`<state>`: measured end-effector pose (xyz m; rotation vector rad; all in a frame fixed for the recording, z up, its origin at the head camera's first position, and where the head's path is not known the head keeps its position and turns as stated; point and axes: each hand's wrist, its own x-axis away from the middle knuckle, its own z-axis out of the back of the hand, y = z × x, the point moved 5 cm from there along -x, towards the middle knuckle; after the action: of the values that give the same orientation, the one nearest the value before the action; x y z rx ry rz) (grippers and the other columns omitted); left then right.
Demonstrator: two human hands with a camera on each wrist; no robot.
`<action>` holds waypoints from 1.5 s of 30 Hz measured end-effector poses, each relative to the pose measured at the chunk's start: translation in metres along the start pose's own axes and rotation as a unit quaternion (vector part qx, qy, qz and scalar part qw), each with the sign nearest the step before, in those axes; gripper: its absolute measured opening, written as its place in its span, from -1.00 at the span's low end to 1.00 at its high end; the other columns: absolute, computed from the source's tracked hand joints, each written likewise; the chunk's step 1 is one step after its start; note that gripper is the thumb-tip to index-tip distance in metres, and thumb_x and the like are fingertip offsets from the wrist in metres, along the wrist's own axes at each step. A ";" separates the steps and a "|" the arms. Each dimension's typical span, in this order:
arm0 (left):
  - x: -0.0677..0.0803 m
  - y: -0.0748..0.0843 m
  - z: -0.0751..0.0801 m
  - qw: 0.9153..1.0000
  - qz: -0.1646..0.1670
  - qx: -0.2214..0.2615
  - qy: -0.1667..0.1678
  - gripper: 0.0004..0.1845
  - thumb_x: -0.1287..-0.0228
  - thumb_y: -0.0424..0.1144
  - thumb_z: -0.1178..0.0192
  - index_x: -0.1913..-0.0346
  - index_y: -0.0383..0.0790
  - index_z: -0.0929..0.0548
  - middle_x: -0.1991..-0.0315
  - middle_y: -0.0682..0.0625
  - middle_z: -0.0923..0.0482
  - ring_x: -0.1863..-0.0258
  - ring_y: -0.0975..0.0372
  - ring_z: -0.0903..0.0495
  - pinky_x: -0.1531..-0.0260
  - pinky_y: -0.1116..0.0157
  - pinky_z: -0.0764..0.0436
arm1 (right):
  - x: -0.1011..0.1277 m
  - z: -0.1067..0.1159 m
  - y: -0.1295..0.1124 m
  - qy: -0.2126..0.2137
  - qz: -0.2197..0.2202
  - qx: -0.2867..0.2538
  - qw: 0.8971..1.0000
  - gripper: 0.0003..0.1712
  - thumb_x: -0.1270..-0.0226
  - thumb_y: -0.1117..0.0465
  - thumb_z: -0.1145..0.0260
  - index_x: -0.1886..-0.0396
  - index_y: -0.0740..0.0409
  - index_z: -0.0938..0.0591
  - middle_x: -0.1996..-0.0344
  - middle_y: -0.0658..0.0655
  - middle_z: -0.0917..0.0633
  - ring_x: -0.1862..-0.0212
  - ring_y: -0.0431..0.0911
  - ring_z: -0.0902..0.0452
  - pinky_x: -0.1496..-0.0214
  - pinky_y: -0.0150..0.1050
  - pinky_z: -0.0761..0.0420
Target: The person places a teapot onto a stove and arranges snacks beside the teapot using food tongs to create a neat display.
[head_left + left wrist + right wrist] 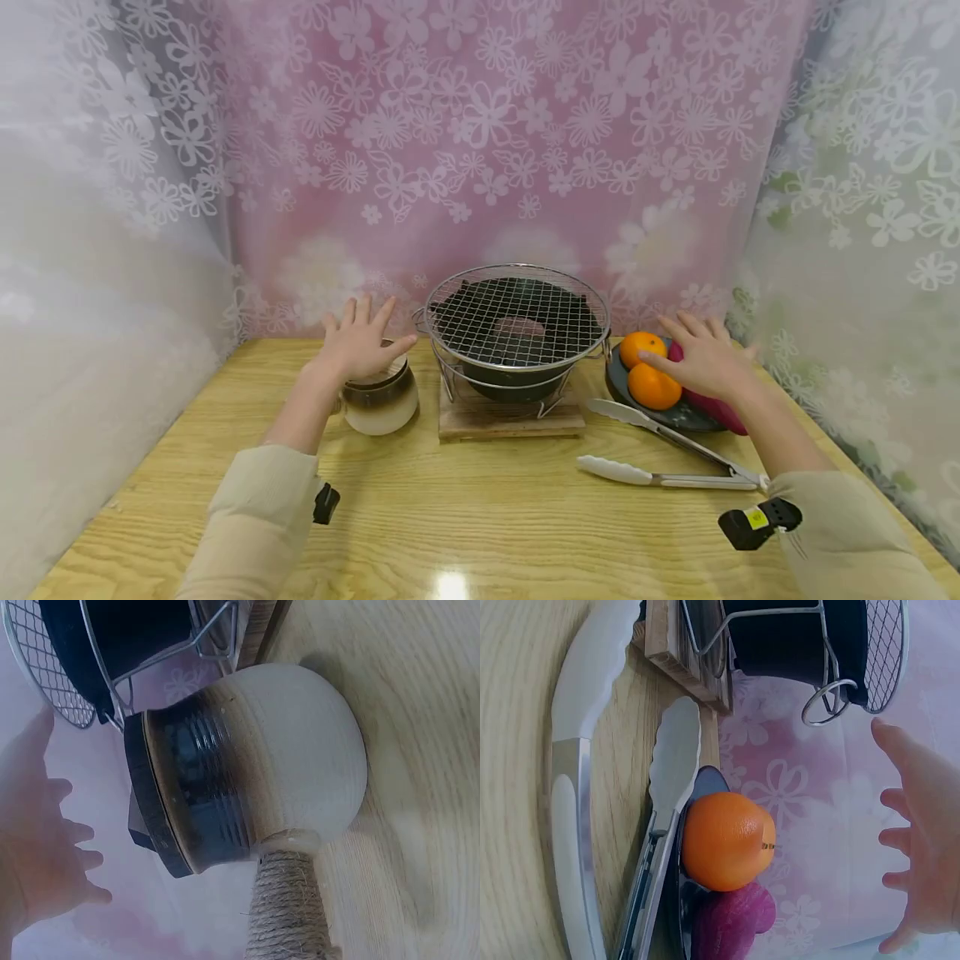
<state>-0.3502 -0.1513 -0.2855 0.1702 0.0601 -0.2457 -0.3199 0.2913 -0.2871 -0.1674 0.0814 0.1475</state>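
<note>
My left hand [358,343], fingers spread, hovers over a lidded ceramic pot [381,410] on the left. In the left wrist view the pot shows a dark glazed top, a cream belly and a rope-wrapped handle [289,907]; the fingers are clear of it. On the right, my right hand [705,362] is also spread, above a dark plate [617,379] holding orange fruits [654,387] and something purple like sweet potatoes [731,922]. Both hands hold nothing. Tongs [678,437] with white scalloped tips lie spread apart in front of the plate.
Between the hands, a round tabletop grill [517,379] with a wire mesh [517,317] stands in a wire frame on a wooden board [510,423]. Flowered curtains [495,150] close off the back and both sides of the wooden table [465,517].
</note>
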 end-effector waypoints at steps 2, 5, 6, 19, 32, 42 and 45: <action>0.002 0.003 0.000 1.000 -0.010 0.004 0.004 -0.12 -0.28 0.36 0.29 -0.47 -0.06 0.23 -0.42 -0.30 0.43 -0.36 -0.21 0.42 -0.16 -0.25 0.42 | 0.003 0.000 -0.001 0.006 0.004 0.006 1.000 0.00 -0.20 -0.46 0.10 -0.43 0.11 -0.08 -0.38 0.39 0.00 -0.31 0.43 0.23 0.13 0.62 0.34; 0.007 0.009 0.001 0.999 -0.033 0.011 0.015 -0.14 -0.30 0.31 0.23 -0.47 -0.12 0.19 -0.43 -0.30 0.40 -0.37 -0.20 0.39 -0.20 -0.21 0.39 | 0.006 0.000 -0.003 0.017 0.012 0.019 1.000 -0.01 -0.20 -0.46 0.08 -0.42 0.12 -0.12 -0.37 0.38 -0.05 -0.31 0.40 0.17 0.10 0.62 0.27; 0.008 0.010 0.002 0.999 -0.041 0.010 0.021 -0.14 -0.31 0.29 0.22 -0.47 -0.13 0.17 -0.43 -0.31 0.37 -0.38 -0.19 0.36 -0.21 -0.19 0.37 | 0.007 0.000 -0.004 0.022 0.015 0.023 0.999 -0.01 -0.20 -0.45 0.08 -0.42 0.12 -0.13 -0.36 0.38 -0.07 -0.31 0.39 0.15 0.08 0.61 0.23; 0.025 0.033 0.005 0.978 -0.137 -0.042 0.152 -0.41 -0.28 0.03 -0.07 -0.17 -0.40 -0.41 -0.13 -0.27 -0.38 -0.14 -0.11 -0.30 -0.17 -0.04 -0.20 | 0.020 -0.005 -0.012 0.083 0.083 -0.005 0.993 -0.23 -0.29 -0.22 -0.10 -0.16 0.38 -0.45 -0.04 0.44 -0.48 -0.03 0.37 -0.36 0.00 0.26 -0.34; 0.045 0.057 -0.010 0.953 -0.202 -0.055 0.218 -0.71 -0.17 -0.14 -0.22 0.20 -0.31 -0.51 0.28 -0.09 -0.45 0.29 0.07 -0.40 0.23 0.17 -0.41 | 0.036 -0.018 -0.029 0.081 0.093 -0.060 0.991 -0.48 -0.28 -0.02 -0.21 -0.05 0.30 -0.54 0.00 0.38 -0.51 0.00 0.30 -0.39 0.05 0.24 -0.37; 0.057 0.061 -0.022 0.943 -0.228 -0.057 0.237 -0.75 -0.08 -0.19 -0.29 0.34 -0.28 -0.48 0.40 -0.03 -0.40 0.38 0.10 -0.39 0.30 0.19 -0.39 | 0.041 -0.039 -0.046 0.096 0.152 -0.058 0.982 -0.59 -0.18 0.09 -0.32 0.06 0.27 -0.60 0.09 0.26 -0.59 0.03 0.19 -0.45 0.04 0.13 -0.44; 0.060 0.056 -0.023 0.946 -0.214 -0.056 0.236 -0.74 -0.07 -0.17 -0.28 0.35 -0.26 -0.46 0.43 -0.01 -0.37 0.39 0.10 -0.38 0.31 0.19 -0.38 | 0.039 -0.048 -0.050 0.090 0.158 -0.056 0.982 -0.58 -0.17 0.09 -0.33 0.05 0.27 -0.61 0.09 0.24 -0.59 0.02 0.18 -0.46 0.02 0.11 -0.43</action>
<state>-0.2790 -0.1081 -0.3035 0.0967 0.5913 -0.6319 -0.2769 0.2395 -0.3300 -0.2800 0.2799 0.4552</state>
